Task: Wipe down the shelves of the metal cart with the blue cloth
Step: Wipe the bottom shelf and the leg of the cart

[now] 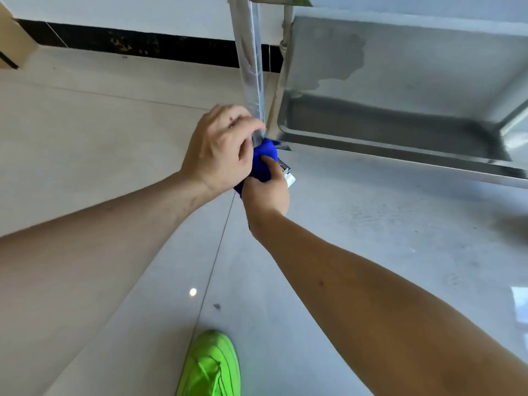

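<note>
While my left hand (221, 151) curls round the cart's corner post (250, 67) and my right hand (264, 190) grips the blue cloth (264, 160) bunched against its foot, at 9 o'clock from the bottom shelf (400, 130), the cart may roll if I scrub hard.

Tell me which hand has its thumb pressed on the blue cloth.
The right hand: its thumb lies on the blue cloth at the cart post's base. The left hand curls around the post above.
</note>
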{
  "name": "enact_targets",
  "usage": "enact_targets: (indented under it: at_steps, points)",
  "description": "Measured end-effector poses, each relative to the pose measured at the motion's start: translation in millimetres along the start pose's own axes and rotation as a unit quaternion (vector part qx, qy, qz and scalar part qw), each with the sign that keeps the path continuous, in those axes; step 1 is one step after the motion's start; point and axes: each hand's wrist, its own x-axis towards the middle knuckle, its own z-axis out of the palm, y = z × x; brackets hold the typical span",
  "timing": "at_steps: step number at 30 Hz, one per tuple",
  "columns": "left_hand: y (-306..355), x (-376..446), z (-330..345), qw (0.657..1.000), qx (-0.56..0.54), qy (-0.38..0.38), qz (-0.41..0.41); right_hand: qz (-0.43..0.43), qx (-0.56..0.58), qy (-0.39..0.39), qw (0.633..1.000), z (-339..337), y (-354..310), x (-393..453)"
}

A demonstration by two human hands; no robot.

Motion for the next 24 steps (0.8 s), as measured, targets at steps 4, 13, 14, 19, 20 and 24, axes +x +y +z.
enact_targets:
  at_steps: [4, 13, 14, 19, 20, 24]
  points:
    - [18, -1, -28, 0.990, 0.001, -0.075, -0.119, 0.072, -0.077, -0.048, 0.993, -29, -21, -29]
    - [56, 28, -122, 0.953, 0.046, -0.255, -0.153, 0.001, -0.241, -0.042, 0.970, -73, -112, -98]
    - [60, 34, -134, 0.951, 0.045, -0.263, -0.158, -0.013, -0.264, -0.040, 0.964, -78, -125, -107]
    - [84, 74, -200, 0.942, 0.048, -0.276, -0.186, -0.058, -0.338, -0.032, 0.939, -103, -183, -156]
    - [89, 82, -213, 0.941, 0.048, -0.277, -0.187, -0.062, -0.350, -0.032, 0.934, -109, -194, -167]
    - [112, 122, -264, 0.941, 0.046, -0.280, -0.185, -0.072, -0.373, -0.031, 0.924, -132, -243, -208]
